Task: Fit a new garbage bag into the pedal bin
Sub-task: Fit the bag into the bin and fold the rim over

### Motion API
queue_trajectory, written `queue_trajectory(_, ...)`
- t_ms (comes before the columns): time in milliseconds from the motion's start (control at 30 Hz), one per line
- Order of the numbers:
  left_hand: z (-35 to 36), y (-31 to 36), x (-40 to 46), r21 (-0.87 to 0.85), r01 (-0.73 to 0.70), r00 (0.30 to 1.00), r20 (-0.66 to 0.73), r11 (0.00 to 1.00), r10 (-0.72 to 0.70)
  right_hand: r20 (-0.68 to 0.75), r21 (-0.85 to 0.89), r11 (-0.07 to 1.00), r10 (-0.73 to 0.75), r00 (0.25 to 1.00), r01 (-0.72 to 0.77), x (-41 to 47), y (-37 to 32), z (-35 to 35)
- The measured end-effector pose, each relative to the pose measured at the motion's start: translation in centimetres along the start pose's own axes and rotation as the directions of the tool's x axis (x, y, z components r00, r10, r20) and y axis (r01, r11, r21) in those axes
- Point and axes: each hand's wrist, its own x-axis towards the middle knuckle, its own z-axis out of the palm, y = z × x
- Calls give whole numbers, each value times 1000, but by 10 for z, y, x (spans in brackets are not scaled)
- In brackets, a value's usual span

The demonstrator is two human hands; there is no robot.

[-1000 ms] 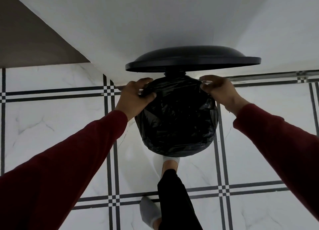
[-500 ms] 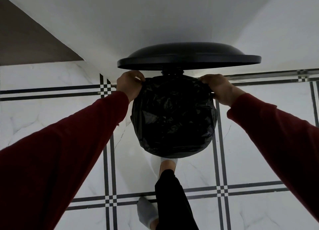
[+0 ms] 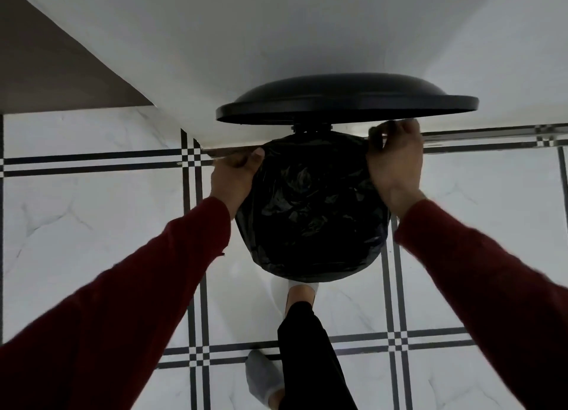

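Black crinkled plastic fills the middle of the view: the garbage bag (image 3: 310,206) is spread across the mouth of the pedal bin (image 3: 307,274), its edge folded out over the rim so the bin's own wall is almost wholly covered, and its slack middle sags inward in glossy creases. Right above it the bin's dark domed lid (image 3: 344,102) stands raised, hinged at the far side, close against a white wall (image 3: 276,34). On the bag's left edge sits the left hand (image 3: 235,176), thumb laid on the plastic and fingers curled over the rim, gripping the bag there. Across on the far right edge, the right hand (image 3: 395,160) has its fingers bent and bunched at the rim just under the lid, pinching the plastic. Both arms come in wearing dark red sleeves (image 3: 147,305). Below the bin, a foot in a white sock (image 3: 302,289) points at its base beneath a black trouser leg (image 3: 307,354); whether it presses a pedal, I cannot tell. A second foot in a grey sock (image 3: 261,379) stands further back on the white marbled floor tiles (image 3: 92,225) with dark striped borders.
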Motion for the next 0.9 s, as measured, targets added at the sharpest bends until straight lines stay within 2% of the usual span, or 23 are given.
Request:
queue_trajectory(33, 3, -3, -3, -4, 6, 999, -41, 1000, -6, -103, 100, 987, -115, 988, 126, -22, -12, -5)
queue_trajectory(67, 7, -5, -6, -6, 1, 997, -75, 1000, -2, -119, 178, 955, -218, 969, 237, -49, -25, -7)
queue_trajectory(100, 9, -6, -10, 3, -9, 995, -101, 1000, 9, -42, 222, 926, -304, 952, 306, -75, -34, -2)
queue_trajectory(133, 13, -6, -13, 15, -20, 992, -128, 1000, 22, 103, 209, 923, -349, 932, 322, -97, -42, 6)
queue_trajectory(167, 15, -6, -15, 29, -24, 988, -153, 999, 28, 285, 129, 945, -326, 901, 301, -112, -47, 19)
queue_trajectory(233, 18, -6, -17, 20, -23, 981, -190, 1000, 27, 597, -135, 965, -103, 796, 227, -118, -46, 55)
queue_trajectory(300, 20, -7, -17, -11, -20, 979, -204, 1000, 18, 744, -286, 944, 111, 659, 164, -107, -44, 80)
queue_trajectory(367, 19, -9, -15, -16, -18, 979, -206, 1000, 14, 790, -309, 948, 210, 576, 77, -97, -43, 96)
queue_trajectory(433, 20, -12, -14, -13, -16, 980, -196, 1000, 13, 806, -311, 949, 235, 543, 50, -92, -38, 106)
queue_trajectory(533, 20, -14, -13, -38, -6, 983, -186, 999, -1, 823, -354, 927, 247, 511, 121, -86, -30, 120)
queue_trajectory(633, 20, -13, -12, -65, -2, 984, -180, 998, -10, 820, -381, 906, 240, 519, 183, -81, -25, 127)
queue_trajectory(733, 19, -13, -13, -73, -9, 982, -188, 997, -5, 816, -448, 833, 234, 528, 324, -83, -25, 127)
queue_trajectory(833, 18, -16, -11, -74, -9, 984, -177, 997, -5, 857, -449, 794, 251, 450, 411, -81, -25, 130)
queue_trajectory(900, 19, -18, -12, -44, -42, 981, -194, 998, 33, 893, -383, 830, 222, 391, 404, -83, -25, 130)
